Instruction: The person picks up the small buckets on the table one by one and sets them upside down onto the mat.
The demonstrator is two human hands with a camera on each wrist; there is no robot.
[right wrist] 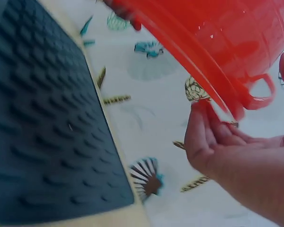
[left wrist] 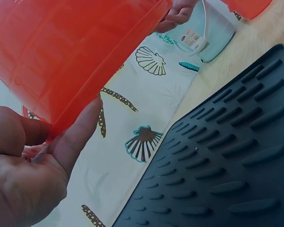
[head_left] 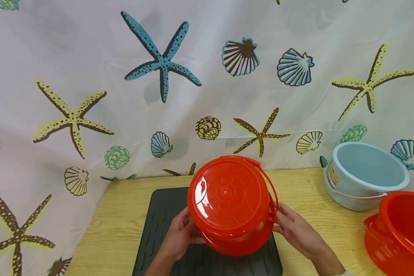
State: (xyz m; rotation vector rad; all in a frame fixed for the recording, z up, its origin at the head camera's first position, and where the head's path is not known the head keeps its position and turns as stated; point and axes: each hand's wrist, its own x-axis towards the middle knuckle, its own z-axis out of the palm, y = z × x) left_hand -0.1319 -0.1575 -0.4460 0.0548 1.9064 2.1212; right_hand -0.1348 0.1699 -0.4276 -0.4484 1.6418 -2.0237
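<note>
A glossy red bucket (head_left: 227, 195) is held up off the table, tilted so that its round base faces the head camera. Its red bail handle (head_left: 271, 184) runs along the right side. Below it lies a black ribbed mat (head_left: 162, 218). My left hand (head_left: 179, 234) grips the rim at the left; in the left wrist view, thumb and fingers pinch that edge. On the opposite side my right hand (head_left: 298, 232) holds the rim near the handle's lug (right wrist: 262, 92), fingers curled under the edge. The inside of this bucket is hidden.
A pale blue bucket (head_left: 348, 172) with a white handle stands at the back right of the wooden table (head_left: 120, 214). Another red bucket (head_left: 386, 237) is in front of it, partly cut off. A cloth (head_left: 100, 69) printed with starfish and shells hangs behind.
</note>
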